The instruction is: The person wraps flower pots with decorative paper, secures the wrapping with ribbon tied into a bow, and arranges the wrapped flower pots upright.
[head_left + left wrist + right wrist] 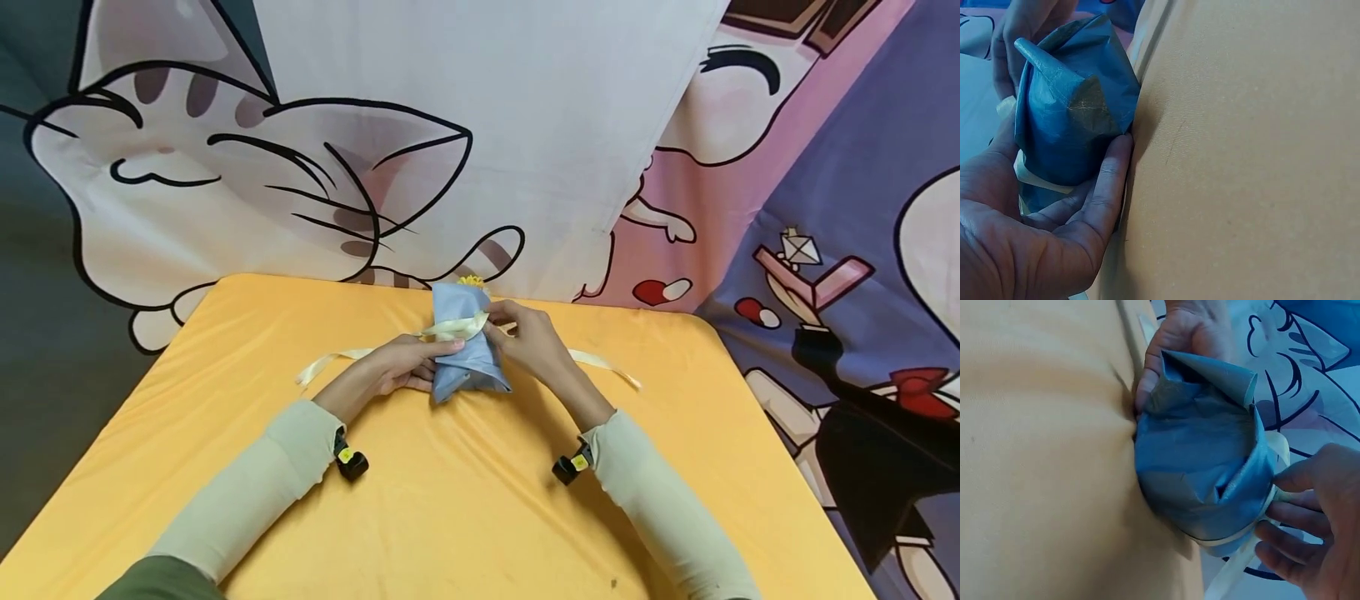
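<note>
A small bouquet wrapped in blue paper [471, 372] lies on the table, a yellow flower [471, 281] peeking out at its far end. Around its middle runs a pale yellow ribbon [459, 328]. My left hand [400, 365] grips the wrap from the left, thumb on top and fingers under the side. On the right, my right hand [531, 340] pinches the ribbon at the wrap's edge. The right wrist view shows the folded paper end [1200, 450] facing the camera, with the right fingers [1297, 522] at the ribbon. Folded paper [1063, 125] hides part of the right hand in the left wrist view.
A yellow cloth [420, 508] covers the table. Loose ribbon tails stretch out to the left [330, 359] and right [603, 364] of the bouquet. Behind the table hangs a cartoon-printed backdrop [525, 125]. Each wrist wears a small black camera [352, 464].
</note>
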